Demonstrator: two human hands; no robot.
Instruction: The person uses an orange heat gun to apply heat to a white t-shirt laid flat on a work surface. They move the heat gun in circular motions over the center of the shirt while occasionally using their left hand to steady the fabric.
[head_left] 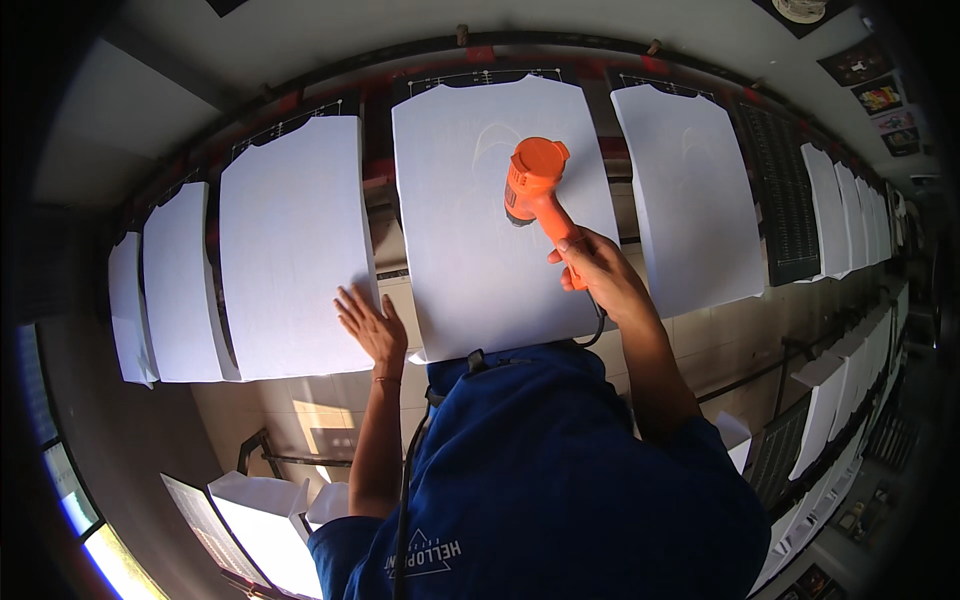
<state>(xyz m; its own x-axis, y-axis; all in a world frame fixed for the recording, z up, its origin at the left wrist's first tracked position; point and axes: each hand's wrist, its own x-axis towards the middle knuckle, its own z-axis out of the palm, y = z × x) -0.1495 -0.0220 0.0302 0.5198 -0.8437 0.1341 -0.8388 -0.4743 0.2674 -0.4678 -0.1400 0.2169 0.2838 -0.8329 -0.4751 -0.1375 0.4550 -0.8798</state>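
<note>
My right hand (605, 272) is wrapped round the handle of an orange heat gun (538, 172). The gun hangs over a white shirt (455, 240) spread on a board in front of me, its dark nozzle pointing down at the cloth. From the handle a black cord (601, 325) drops toward my body. A faint curved mark shows on the upper part of this shirt. My left hand (374, 326) is open, fingers spread, at the lower right edge of another white shirt (288, 245); whether it touches the cloth I cannot tell.
Several more shirt boards stand in a row on a dark rail (400, 50), with one white shirt (688, 195) just right. A bare dark board (778, 195) lies farther right. Behind me runs a second row, including a white piece (265, 520). A black cable (405, 500) crosses my blue shirt.
</note>
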